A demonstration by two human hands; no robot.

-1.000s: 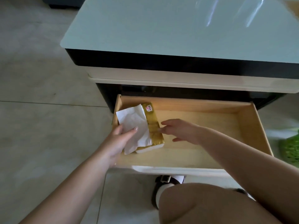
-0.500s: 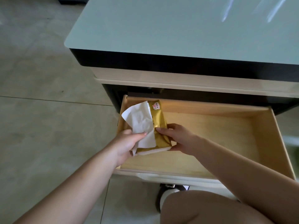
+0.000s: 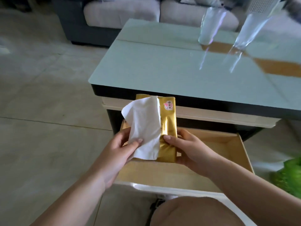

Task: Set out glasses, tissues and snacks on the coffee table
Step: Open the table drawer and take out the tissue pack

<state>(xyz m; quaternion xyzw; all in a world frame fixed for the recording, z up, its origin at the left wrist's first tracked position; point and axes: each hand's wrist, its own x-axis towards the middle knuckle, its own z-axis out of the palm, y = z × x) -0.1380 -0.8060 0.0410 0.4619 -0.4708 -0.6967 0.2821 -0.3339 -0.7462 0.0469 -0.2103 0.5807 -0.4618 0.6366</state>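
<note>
A gold tissue pack (image 3: pixel 167 121) with a white tissue (image 3: pixel 143 126) sticking out of its top is held in the air above the open wooden drawer (image 3: pixel 236 154) of the coffee table (image 3: pixel 162 70). My left hand (image 3: pixel 120 152) grips the pack's left side, thumb pressed on the tissue. My right hand (image 3: pixel 189 149) grips its right near end, thumb on top. Two clear glasses (image 3: pixel 210 25) (image 3: pixel 250 31) stand blurred at the table's far right.
A grey sofa (image 3: pixel 123 12) stands beyond the table. A green object (image 3: pixel 290 175) lies on the floor at the right. My knee (image 3: pixel 195 211) is below the drawer's white front. Tiled floor spreads to the left.
Both hands have taken hold of the tissue pack and lifted it out of the drawer, up in front of the table's edge. The view has tilted up, showing the glasses and sofa.
</note>
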